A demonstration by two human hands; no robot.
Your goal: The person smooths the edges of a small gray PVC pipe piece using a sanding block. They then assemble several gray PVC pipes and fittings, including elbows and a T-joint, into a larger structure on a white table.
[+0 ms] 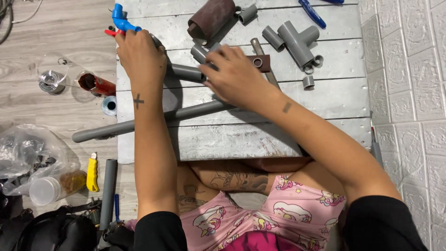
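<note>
I sat at the grey wooden board [288, 100] with both my hands on the short grey pipe [186, 72]. This pipe lay almost level across the board, its long axis running from my left to my right. My left hand [139, 56] was at its left end, fingers curled down over that end, near the blue elbow fitting [121, 21] at the board's corner. I could not tell how tight these fingers closed, because the back of the hand hid them. My right hand [237, 76] covered the right end of the same pipe, fingers bent and close together, pressing on a grey fitting [200, 52] there. So the pipe lay between my two hands, and both were touching it.

The long grey pipe [153, 120] lay nearer to me, slanting down to the left over the board's edge, under my forearms. The grey tee fitting [297, 42] stood well apart to the right.
</note>
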